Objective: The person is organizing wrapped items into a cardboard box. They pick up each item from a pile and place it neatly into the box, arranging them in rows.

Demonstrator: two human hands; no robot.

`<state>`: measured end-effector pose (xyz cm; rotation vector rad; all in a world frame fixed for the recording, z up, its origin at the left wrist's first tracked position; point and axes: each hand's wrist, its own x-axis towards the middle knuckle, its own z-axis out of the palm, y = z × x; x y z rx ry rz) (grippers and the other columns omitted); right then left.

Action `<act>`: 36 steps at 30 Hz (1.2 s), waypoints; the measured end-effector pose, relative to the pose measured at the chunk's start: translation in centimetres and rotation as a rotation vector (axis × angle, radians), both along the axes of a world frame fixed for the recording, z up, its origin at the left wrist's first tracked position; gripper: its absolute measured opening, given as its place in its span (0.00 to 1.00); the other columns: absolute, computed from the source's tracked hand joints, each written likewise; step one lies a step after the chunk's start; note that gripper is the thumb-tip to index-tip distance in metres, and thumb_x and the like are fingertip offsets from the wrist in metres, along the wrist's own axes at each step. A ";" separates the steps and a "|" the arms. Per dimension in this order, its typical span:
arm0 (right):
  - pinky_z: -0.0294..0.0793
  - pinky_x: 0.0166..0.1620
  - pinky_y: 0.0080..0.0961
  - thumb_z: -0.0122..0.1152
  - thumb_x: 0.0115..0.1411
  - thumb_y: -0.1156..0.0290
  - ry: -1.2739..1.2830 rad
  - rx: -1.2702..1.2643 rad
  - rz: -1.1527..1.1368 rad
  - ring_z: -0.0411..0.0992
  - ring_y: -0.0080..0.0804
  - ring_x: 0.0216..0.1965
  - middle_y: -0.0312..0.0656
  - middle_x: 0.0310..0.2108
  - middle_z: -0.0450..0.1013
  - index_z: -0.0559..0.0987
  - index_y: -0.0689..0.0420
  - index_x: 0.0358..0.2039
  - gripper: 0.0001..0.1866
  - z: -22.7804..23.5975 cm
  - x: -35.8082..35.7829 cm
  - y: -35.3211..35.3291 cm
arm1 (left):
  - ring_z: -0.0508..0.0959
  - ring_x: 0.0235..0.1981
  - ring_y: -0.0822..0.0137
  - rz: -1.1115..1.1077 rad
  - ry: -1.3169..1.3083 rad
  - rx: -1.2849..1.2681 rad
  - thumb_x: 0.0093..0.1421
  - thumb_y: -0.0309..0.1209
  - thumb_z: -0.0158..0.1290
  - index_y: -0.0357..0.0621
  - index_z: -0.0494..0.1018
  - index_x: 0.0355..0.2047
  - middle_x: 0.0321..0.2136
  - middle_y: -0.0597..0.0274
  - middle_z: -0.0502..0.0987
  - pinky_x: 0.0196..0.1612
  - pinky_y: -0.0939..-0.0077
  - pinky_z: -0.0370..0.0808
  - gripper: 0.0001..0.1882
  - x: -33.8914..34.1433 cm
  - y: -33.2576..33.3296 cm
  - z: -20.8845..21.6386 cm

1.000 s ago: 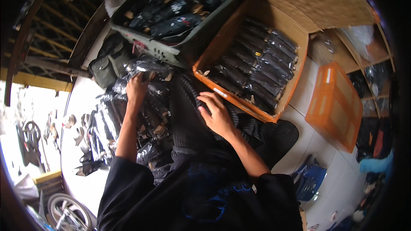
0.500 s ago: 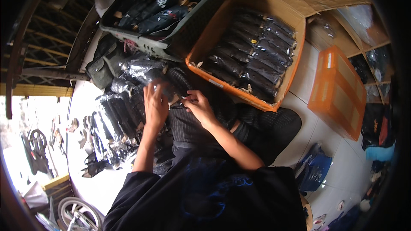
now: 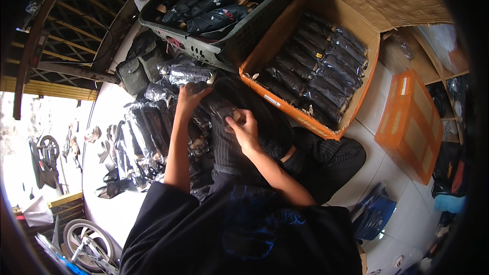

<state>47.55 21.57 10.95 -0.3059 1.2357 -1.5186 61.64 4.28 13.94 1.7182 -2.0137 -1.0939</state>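
Observation:
A dark folded umbrella (image 3: pixel 219 106) with a light tan end lies across my lap, held between my two hands. My left hand (image 3: pixel 191 95) grips its far end, fingers bent over the top. At the tan end, my right hand (image 3: pixel 243 128) pinches with thumb and fingers. Close to my left hand, a clear-wrapped dark bundle (image 3: pixel 188 74) tops a pile of similar wrapped bundles (image 3: pixel 147 127) on the floor. My pinstriped trouser leg (image 3: pixel 224 147) shows beneath the umbrella.
Ahead stands a dark green plastic basket (image 3: pixel 196 48) of dark umbrellas with tan ends. Beside it, an open orange-edged carton (image 3: pixel 275 103) holds rows of wrapped bundles. A taped orange box (image 3: pixel 410 125) is at the right, a blue plastic item (image 3: pixel 376 211) nearer. Grey-green bag (image 3: pixel 135 74) at left.
My left hand has moved forward from near my right hand to the umbrella's far end. The umbrella now shows stretched between both hands. The whole view has shifted slightly.

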 end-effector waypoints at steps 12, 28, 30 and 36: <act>0.73 0.45 0.17 0.54 0.63 0.82 0.396 -0.127 -0.168 0.71 0.17 0.41 0.35 0.43 0.75 0.73 0.59 0.56 0.20 5.6 -13.8 4.2 | 0.72 0.50 0.66 0.047 0.757 0.159 0.57 0.24 0.62 0.40 0.58 0.61 0.49 0.56 0.68 0.54 0.72 0.70 0.34 -8.5 9.4 7.9; 0.74 0.38 0.29 0.63 0.58 0.73 1.077 0.286 -0.194 0.79 0.33 0.33 0.47 0.31 0.80 0.79 0.63 0.36 0.08 -5.8 -30.9 -5.0 | 0.74 0.55 0.48 -0.429 0.332 -0.027 0.52 0.31 0.63 0.30 0.69 0.55 0.51 0.38 0.75 0.58 0.65 0.68 0.31 -27.7 -7.2 -6.2; 0.75 0.37 0.33 0.64 0.57 0.71 1.173 0.348 -0.135 0.80 0.42 0.34 0.52 0.29 0.79 0.79 0.63 0.36 0.10 -6.7 -31.2 -6.3 | 0.72 0.56 0.47 -0.416 0.266 -0.041 0.53 0.31 0.62 0.30 0.68 0.56 0.53 0.38 0.73 0.59 0.65 0.66 0.32 -28.3 -8.2 -8.2; 0.76 0.42 0.40 0.63 0.55 0.70 1.299 0.501 0.277 0.78 0.50 0.38 0.55 0.31 0.78 0.80 0.62 0.33 0.09 -4.1 -30.8 -6.9 | 0.67 0.60 0.47 -0.375 0.084 0.105 0.53 0.33 0.63 0.33 0.65 0.59 0.57 0.40 0.69 0.62 0.63 0.64 0.35 -26.8 -8.1 -11.6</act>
